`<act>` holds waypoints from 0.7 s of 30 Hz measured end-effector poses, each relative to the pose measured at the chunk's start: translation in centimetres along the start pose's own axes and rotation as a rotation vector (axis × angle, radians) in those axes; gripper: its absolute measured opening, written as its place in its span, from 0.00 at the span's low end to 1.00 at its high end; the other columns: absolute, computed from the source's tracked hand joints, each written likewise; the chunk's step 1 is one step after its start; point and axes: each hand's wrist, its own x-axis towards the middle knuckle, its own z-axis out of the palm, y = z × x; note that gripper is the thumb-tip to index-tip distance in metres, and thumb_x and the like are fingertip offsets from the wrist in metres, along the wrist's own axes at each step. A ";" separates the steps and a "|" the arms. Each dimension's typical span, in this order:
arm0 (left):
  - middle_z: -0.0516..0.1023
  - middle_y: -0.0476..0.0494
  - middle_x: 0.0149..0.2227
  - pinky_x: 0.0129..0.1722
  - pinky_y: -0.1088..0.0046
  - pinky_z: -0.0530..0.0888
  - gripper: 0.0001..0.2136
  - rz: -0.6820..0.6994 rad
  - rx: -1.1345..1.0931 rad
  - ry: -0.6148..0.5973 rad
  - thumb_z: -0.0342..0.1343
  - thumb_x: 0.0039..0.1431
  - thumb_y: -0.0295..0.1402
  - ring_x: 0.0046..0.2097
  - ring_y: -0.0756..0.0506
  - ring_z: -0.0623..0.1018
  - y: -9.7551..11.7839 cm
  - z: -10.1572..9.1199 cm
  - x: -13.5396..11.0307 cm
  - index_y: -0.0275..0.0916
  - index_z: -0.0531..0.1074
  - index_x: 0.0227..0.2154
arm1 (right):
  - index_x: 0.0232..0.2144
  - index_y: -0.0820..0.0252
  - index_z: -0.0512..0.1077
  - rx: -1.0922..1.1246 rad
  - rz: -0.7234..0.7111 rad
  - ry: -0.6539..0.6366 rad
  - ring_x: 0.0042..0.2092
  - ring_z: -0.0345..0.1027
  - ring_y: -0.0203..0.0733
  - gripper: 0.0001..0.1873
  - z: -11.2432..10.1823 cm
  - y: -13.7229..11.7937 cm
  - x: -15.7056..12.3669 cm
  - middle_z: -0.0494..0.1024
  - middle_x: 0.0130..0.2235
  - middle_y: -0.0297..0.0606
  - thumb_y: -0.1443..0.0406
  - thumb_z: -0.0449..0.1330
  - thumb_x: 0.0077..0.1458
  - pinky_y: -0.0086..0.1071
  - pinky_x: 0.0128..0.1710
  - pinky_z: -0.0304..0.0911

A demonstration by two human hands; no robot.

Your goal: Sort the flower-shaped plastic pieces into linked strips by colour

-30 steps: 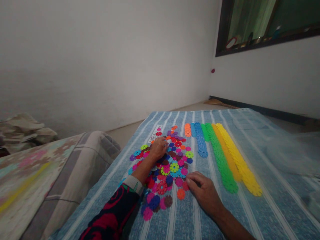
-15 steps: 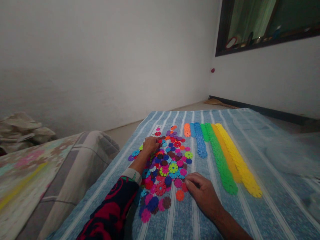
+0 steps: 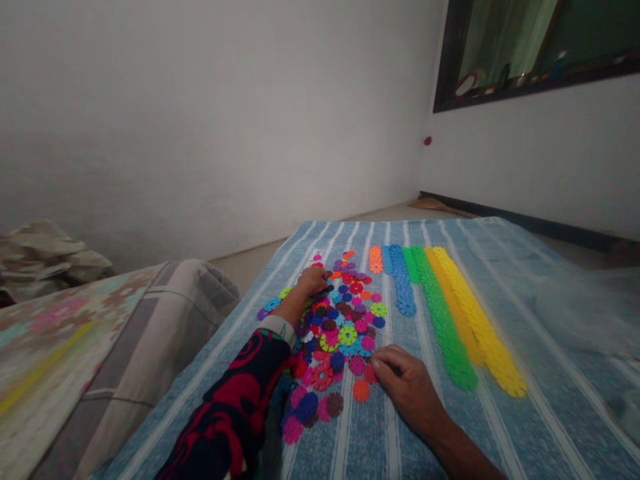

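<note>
A loose pile of small flower-shaped plastic discs (image 3: 340, 333) in many colours lies on a blue striped cloth (image 3: 525, 427). My left hand (image 3: 312, 280) reaches to the pile's far left edge, fingers curled down onto the discs there; whether it holds one is hidden. My right hand (image 3: 407, 383) rests on the cloth at the pile's near right side, fingers bent, fingertips next to a red disc (image 3: 369, 373) and an orange disc (image 3: 361, 390). To the right lie sorted rows: orange (image 3: 375, 260), blue (image 3: 401, 287), green (image 3: 440, 317), yellow (image 3: 480, 327).
A folded patterned blanket (image 3: 125, 360) lies along the cloth's left edge. Crumpled fabric (image 3: 45, 257) sits at far left. White walls stand behind, with a dark-framed window (image 3: 530, 47) at upper right. Clear plastic (image 3: 585, 307) lies at the cloth's right.
My left hand moved from the middle of the pile out to its left edge, then farther away toward the top left. My right hand stayed in place.
</note>
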 end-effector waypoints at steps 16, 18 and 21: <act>0.64 0.55 0.17 0.25 0.75 0.62 0.10 -0.047 -0.574 0.126 0.61 0.41 0.37 0.23 0.53 0.64 -3.3 -2.8 -1.7 0.37 0.67 0.18 | 0.26 0.58 0.76 0.016 -0.012 0.028 0.36 0.71 0.41 0.13 0.1 0.2 0.0 0.77 0.31 0.38 0.60 0.57 0.57 0.31 0.38 0.62; 0.65 0.55 0.17 0.25 0.75 0.62 0.10 -0.012 -0.595 0.110 0.60 0.40 0.38 0.23 0.53 0.65 -3.7 -2.9 -2.8 0.37 0.68 0.18 | 0.26 0.58 0.76 0.010 -0.015 0.029 0.36 0.71 0.41 0.13 0.1 0.2 0.0 0.77 0.31 0.37 0.60 0.57 0.57 0.31 0.38 0.62; 0.66 0.54 0.17 0.25 0.75 0.62 0.09 0.069 -0.594 0.062 0.59 0.42 0.37 0.22 0.52 0.65 -3.2 -2.4 -4.0 0.37 0.69 0.19 | 0.26 0.58 0.76 0.007 -0.007 0.022 0.35 0.70 0.41 0.13 0.1 0.1 0.0 0.76 0.30 0.37 0.60 0.57 0.58 0.31 0.37 0.62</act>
